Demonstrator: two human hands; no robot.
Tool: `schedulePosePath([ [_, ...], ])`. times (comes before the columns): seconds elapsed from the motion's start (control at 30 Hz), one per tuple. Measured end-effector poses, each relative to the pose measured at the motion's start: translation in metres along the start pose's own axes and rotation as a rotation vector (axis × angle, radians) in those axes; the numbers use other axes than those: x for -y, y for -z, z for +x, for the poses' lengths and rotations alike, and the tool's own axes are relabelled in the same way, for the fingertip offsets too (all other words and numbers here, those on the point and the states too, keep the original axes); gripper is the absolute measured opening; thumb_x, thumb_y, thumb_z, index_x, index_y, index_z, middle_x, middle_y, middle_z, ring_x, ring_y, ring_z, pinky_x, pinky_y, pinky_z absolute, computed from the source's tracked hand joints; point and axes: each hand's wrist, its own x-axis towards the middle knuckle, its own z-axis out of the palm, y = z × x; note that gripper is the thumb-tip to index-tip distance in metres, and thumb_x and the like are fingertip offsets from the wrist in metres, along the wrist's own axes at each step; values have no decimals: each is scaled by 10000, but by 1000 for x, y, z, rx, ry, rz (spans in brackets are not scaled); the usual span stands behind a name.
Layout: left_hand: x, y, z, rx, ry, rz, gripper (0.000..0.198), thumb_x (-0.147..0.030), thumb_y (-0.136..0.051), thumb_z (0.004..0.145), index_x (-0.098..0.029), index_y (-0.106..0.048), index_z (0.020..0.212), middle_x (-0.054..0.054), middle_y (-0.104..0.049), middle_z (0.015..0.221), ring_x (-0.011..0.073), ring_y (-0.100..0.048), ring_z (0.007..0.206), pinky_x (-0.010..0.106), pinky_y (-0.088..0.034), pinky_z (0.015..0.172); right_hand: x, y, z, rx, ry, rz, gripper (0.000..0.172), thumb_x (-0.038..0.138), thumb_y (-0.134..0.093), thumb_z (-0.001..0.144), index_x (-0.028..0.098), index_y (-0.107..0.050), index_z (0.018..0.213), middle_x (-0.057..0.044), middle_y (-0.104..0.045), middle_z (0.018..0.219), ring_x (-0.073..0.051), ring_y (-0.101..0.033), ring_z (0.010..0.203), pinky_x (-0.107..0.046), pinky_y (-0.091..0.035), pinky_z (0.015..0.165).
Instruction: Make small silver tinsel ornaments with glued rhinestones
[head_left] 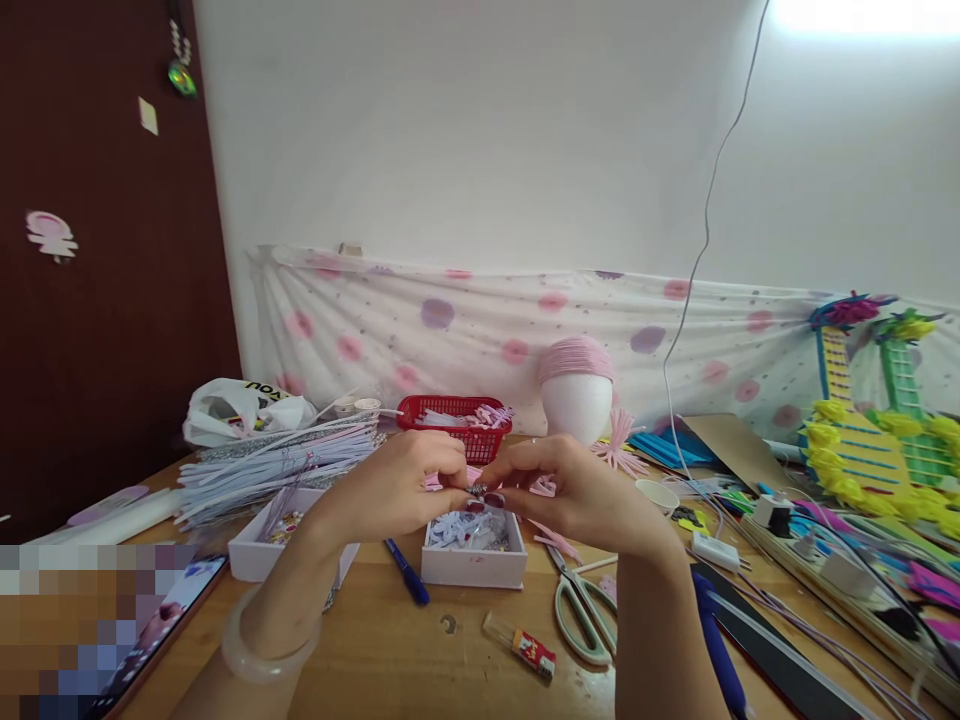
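Above a white box (474,570), my left hand (397,480) and my right hand (559,490) meet fingertip to fingertip. Both are closed in a pinch on a small silvery, fuzzy-looking piece (477,490), too small to make out fully. Inside the box below lie pale curled pieces and a clear plastic bag (480,528). Dark red spots show close to the right fingertips; I cannot tell what they are. Pink pipe cleaners (555,540) lie by the right hand. A translucent bangle (270,640) circles my left wrist.
Green-handled scissors (585,615), a lighter (521,645) and a blue pen (407,573) lie in front. White pipe cleaners (277,470) are bundled left. Behind stand a red basket (454,405) and a white head form (576,400). Power strips (832,590) and cables run along the right.
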Motion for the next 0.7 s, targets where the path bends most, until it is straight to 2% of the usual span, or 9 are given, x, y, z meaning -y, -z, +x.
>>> schedulePosePath([
  [0.23, -2, 0, 0, 20, -23, 6, 252, -94, -697, 800, -158, -561, 597, -36, -542, 665, 120, -500, 687, 244, -346, 643, 4, 1, 3, -8, -33, 11, 138, 78, -637, 838, 156, -749, 825, -13, -732, 741, -119, -615, 656, -230, -475, 617],
  [0.33, 1, 2, -1, -5, -31, -64, 238, -118, -700, 801, -164, -577, 602, -43, -526, 655, 116, -485, 666, 242, -345, 626, 5, 1, 3, -29, 38, -1, 146, 57, -626, 850, 153, -732, 820, -8, -727, 742, -112, -613, 665, -221, -469, 621],
  [0.53, 7, 5, 2, -91, -160, -313, 248, -254, -705, 837, -172, -630, 615, -2, -591, 682, 142, -527, 677, 273, -385, 666, 9, -2, -2, -193, 281, -52, 112, 76, -633, 868, 157, -696, 825, 1, -719, 757, -104, -624, 686, -213, -461, 624],
  [0.7, 9, 0, 4, -165, -128, -594, 353, -397, -751, 813, -170, -619, 577, 13, -558, 646, 150, -499, 641, 291, -371, 630, 18, -10, -2, -368, 365, -105, 126, 78, -601, 898, 159, -671, 830, 10, -678, 718, -98, -581, 649, -224, -444, 602],
])
